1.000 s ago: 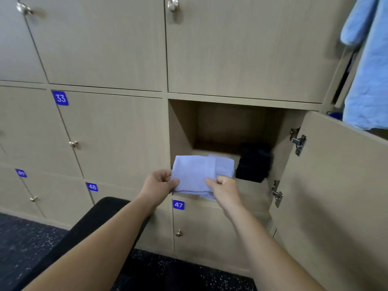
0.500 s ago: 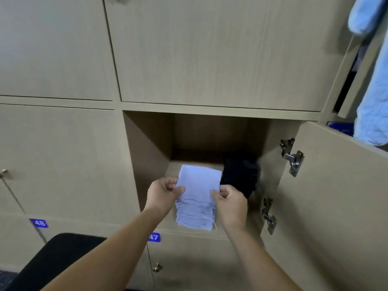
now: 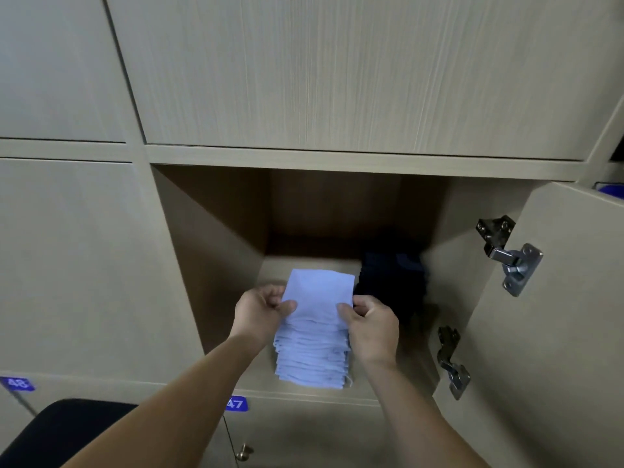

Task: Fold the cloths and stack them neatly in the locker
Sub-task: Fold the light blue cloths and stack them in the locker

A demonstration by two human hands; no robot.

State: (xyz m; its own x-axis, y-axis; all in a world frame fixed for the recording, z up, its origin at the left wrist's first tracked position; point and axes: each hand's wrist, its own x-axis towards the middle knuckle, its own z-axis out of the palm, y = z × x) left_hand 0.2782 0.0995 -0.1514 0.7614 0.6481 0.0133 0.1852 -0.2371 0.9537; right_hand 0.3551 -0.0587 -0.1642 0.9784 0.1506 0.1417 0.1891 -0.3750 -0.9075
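A folded light blue cloth (image 3: 319, 293) lies on top of a tall stack of folded light blue cloths (image 3: 312, 359) inside the open locker (image 3: 216, 265). My left hand (image 3: 258, 310) pinches the top cloth's left edge and my right hand (image 3: 371, 322) pinches its right edge. A stack of dark folded cloths (image 3: 393, 282) stands just right of the blue stack, deeper in the compartment. Both forearms reach in from below.
The locker door (image 3: 547, 332) hangs open to the right, with two metal hinges (image 3: 510, 255) on its inner edge. Closed wooden doors surround the compartment; labels 47 (image 3: 236, 404) and 48 (image 3: 17, 383) mark the lower ones. A black seat (image 3: 60, 430) sits bottom left.
The folded blue cloth went from in front of the locker onto the blue stack inside. Both hands stayed on its edges, and the camera moved closer to the compartment.
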